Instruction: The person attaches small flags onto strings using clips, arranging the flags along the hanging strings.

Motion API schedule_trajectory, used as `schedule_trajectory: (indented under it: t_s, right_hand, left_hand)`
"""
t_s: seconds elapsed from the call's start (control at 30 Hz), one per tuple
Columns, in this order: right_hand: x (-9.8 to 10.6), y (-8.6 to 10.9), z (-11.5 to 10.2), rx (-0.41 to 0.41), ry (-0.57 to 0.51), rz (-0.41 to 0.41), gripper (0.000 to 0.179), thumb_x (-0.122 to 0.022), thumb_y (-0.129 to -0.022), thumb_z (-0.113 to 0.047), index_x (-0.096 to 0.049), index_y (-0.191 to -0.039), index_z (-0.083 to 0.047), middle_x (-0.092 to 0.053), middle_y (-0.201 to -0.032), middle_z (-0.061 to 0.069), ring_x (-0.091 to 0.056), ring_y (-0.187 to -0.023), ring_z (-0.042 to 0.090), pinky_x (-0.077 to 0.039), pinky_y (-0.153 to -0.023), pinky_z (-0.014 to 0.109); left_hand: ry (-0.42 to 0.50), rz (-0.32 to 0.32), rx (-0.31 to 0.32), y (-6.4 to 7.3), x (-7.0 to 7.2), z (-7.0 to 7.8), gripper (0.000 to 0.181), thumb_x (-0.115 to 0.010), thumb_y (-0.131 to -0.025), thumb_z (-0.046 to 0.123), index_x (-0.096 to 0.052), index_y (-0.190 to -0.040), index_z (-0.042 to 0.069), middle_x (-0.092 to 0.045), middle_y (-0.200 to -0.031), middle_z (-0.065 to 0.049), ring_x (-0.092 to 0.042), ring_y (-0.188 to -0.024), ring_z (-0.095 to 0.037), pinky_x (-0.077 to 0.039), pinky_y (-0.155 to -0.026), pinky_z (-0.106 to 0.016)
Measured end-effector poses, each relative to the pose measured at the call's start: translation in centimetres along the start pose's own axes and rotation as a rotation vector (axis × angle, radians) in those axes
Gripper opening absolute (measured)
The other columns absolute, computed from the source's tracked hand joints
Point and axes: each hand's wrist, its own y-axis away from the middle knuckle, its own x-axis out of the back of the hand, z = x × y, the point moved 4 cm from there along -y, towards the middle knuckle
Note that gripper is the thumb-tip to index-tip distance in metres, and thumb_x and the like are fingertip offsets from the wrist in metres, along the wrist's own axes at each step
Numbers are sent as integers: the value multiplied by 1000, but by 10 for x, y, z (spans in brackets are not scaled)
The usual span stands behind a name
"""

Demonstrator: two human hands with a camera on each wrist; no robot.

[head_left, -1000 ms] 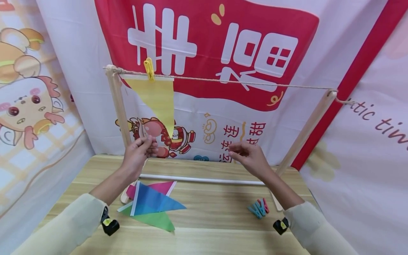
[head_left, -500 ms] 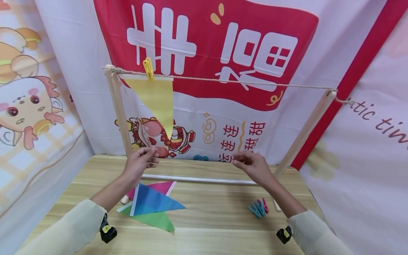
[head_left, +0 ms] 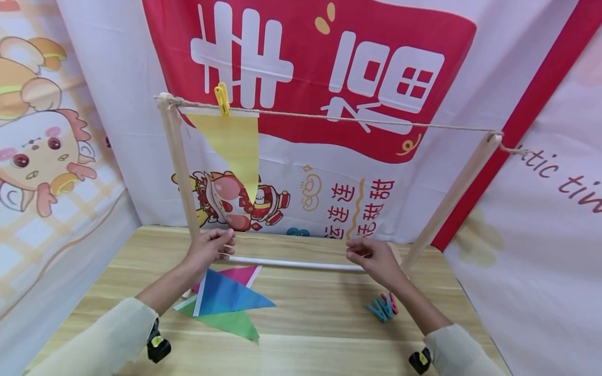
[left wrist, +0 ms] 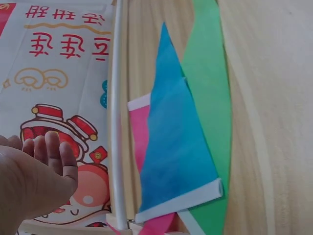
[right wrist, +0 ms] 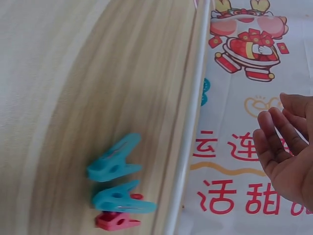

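Observation:
My left hand hovers above the table behind the flags, fingers loosely bent and nothing in them. Below it lie a blue pennant flag, a pink one and a green one, overlapping. My right hand is held in the air on the right, relaxed and holding nothing. Nearer the front lie blue clothespins and a red clothespin. A yellow pennant flag hangs from the string by a yellow clothespin.
The string runs between a left wooden post and a right wooden post. A white rod lies low between the posts along the wooden table. A printed cloth hangs behind.
Both hands have come down from just under the yellow flag's level to nearer the tabletop. The right hand has also drifted slightly right. Flags and clothespins stay put.

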Motion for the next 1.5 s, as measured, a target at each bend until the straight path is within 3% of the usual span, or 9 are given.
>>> schedule_trajectory:
  t_s: [0.23,0.4,0.57,0.73,1.03,1.3,1.5]
  right_hand:
    - [-2,5,14,-50,44,-30,22,-83,-104,-13,-82,-123,-2,-86,-107,12,-78,-93,17,-63,-82,21]
    - [-2,10,22,-88,68,-53,22,-83,-104,-15,-82,-121,-1,-85,-105,11,-76,-93,16,-61,-81,20]
    - [-1,15,28,-97,116,-80,22,-83,-104,-16,-83,-121,-1,-86,-105,9,-76,-94,14,-61,-80,20]
    - [2,19,35,-116,142,-103,23,-84,-103,-16,-83,-119,0,-84,-101,8,-75,-92,15,-60,-78,22]
    - [5,27,49,-160,211,-155,17,-84,-103,-20,-84,-110,-5,-83,-98,4,-72,-88,13,-59,-75,25]
    - [7,34,51,-151,238,-226,16,-87,-100,-19,-84,-104,-4,-81,-91,5,-68,-80,13,-56,-69,25]
    - [6,40,59,-169,277,-307,17,-90,-97,-25,-83,-96,-11,-76,-84,-3,-61,-72,9,-52,-66,26]
  left_hand:
    - [-77,-12,62,-4,2,-12,51,-61,-118,42,-64,-148,0,-75,-121,-10,-76,-96,-17,-69,-90,-33]
    - [-111,-16,105,-7,4,-18,52,-63,-117,42,-63,-149,1,-74,-128,-15,-76,-99,-20,-69,-90,-34]
    - [-162,-33,130,-8,8,-23,51,-64,-117,41,-65,-145,-1,-75,-121,-13,-76,-102,-24,-68,-92,-38]
    - [-228,-48,158,-8,14,-27,48,-65,-116,44,-68,-136,0,-77,-113,-12,-75,-94,-23,-66,-86,-37]
    - [-299,-78,192,-4,22,-32,53,-64,-116,45,-66,-135,-4,-77,-112,-15,-73,-87,-22,-64,-79,-35]
    - [-359,-113,185,0,24,-37,30,-75,-110,27,-73,-121,-1,-74,-99,-10,-69,-74,-18,-59,-64,-28]
    - [-361,-135,214,4,29,-41,15,-76,-107,16,-69,-107,3,-64,-76,-4,-56,-57,-13,-46,-53,-24]
